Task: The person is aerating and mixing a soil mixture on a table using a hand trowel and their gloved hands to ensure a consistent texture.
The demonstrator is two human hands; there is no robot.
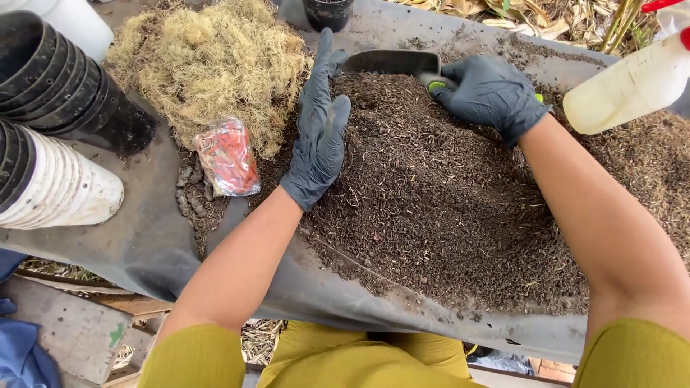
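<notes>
A gloved right hand [490,92] grips a trowel [392,62] at the twelve o'clock edge of a soil heap [445,194] on the desk [136,244]. The left hand [320,129], open and flat, presses the soil at ten o'clock, beside dry moss [208,65].

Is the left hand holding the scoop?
No, the right hand grips the scoop; the left hand rests flat against the soil.
</notes>
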